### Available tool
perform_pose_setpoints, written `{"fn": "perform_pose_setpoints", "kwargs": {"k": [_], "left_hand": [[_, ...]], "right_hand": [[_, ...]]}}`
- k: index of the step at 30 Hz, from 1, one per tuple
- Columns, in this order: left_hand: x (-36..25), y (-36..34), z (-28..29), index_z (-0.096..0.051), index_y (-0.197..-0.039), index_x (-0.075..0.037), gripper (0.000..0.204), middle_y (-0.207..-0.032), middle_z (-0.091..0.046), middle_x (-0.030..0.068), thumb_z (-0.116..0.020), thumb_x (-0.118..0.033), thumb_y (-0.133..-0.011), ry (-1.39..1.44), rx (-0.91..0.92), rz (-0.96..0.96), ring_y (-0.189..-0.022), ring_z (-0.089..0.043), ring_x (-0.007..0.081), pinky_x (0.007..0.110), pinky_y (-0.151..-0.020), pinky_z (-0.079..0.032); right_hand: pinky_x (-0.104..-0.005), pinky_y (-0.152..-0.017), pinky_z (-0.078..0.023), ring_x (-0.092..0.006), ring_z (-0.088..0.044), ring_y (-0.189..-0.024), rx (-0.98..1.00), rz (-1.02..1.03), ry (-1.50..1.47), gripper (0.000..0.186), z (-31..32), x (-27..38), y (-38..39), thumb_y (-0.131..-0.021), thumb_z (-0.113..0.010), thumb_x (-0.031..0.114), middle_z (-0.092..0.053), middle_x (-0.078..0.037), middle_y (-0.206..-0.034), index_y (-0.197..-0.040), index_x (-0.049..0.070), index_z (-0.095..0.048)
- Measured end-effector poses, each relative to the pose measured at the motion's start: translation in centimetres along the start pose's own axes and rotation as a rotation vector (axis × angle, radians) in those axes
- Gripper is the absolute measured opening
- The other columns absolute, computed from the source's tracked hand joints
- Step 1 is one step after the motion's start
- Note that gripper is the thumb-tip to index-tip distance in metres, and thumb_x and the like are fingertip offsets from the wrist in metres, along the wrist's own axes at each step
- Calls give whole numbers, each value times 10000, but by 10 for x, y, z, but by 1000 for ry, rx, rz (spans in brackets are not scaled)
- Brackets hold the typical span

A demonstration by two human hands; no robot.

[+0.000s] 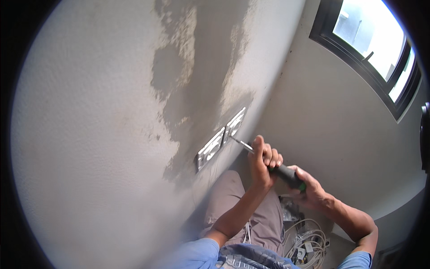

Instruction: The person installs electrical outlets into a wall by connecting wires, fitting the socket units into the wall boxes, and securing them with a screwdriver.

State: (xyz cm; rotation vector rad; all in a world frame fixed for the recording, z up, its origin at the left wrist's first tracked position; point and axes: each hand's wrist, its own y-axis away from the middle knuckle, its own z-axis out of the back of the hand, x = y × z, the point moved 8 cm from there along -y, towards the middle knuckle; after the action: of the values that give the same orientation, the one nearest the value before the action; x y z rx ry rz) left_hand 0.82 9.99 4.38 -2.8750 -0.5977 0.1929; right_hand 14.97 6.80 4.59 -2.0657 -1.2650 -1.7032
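Note:
A screwdriver [289,175] with a dark grey and green handle slants up toward the wall in both my hands. My left hand [264,161] is closed around its front part, thumb pointing up along the shaft. Behind it, my right hand [309,186] grips the back end of the handle. The thin metal shaft reaches the inner edge of the right-hand metal socket frame [236,123]; whether the tip sits in a screw is too small to tell. A second metal socket frame [210,150] is set in the wall just left of it.
Grey plaster patches [201,80] surround the frames on the pale wall [89,112]. A dark-framed window [354,56] is in the adjoining wall at upper right. Coiled pale cable [320,240] and a clear plastic bag [290,210] lie on the floor beside my knees.

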Motion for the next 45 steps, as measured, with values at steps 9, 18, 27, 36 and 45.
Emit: {"fn": "perform_pose_setpoints", "kwargs": {"k": [9, 18, 27, 36, 45], "left_hand": [[-3, 4, -9, -411, -730, -166, 413, -508, -266, -62, -465, -423, -1049, -7, -91, 39, -406, -285, 53, 231, -449, -363], [0, -4, 2, -411, -726, -166, 420, -500, -276, -68, -447, -423, -1055, -53, -36, 21, -396, -296, 45, 226, -435, -373], [-4, 3, -7, -423, -728, -161, 401, -520, -295, -61, -485, -397, -1046, -44, -56, 38, -446, -347, 52, 231, -485, -387], [-1, -3, 3, -415, -711, -162, 414, -486, -285, -60, -487, -397, -1043, -46, -75, 62, -379, -307, 55, 235, -417, -376], [-4, 5, -1, -416, -751, -166, 374, -519, -294, -66, -507, -387, -1039, -30, -112, 41, -423, -326, 50, 218, -457, -379]], "right_hand": [[-341, -607, -546, -247, -619, -690, -133, 861, 1856, 542, -40, 48, 40, -818, -726, 98, -574, -162, -938, -1327, 38, -550], [-319, -574, -458, -185, -537, -678, -130, 114, 100, 526, -2, 13, 12, -883, -658, 272, -542, -116, -889, -1351, 89, -504], [-314, -579, -469, -196, -546, -671, -34, 636, 1211, 464, -21, 41, 19, -885, -644, 260, -550, -102, -852, -1296, 69, -548], [-283, -491, -417, -140, -497, -584, -228, 685, 912, 452, -21, 47, 22, -965, -612, 304, -519, -65, -771, -1339, 89, -477], [-201, -465, -316, -36, -415, -577, -55, 296, 317, 530, -13, 9, 18, -977, -610, 357, -462, 21, -770, -1395, 90, -421]]}}
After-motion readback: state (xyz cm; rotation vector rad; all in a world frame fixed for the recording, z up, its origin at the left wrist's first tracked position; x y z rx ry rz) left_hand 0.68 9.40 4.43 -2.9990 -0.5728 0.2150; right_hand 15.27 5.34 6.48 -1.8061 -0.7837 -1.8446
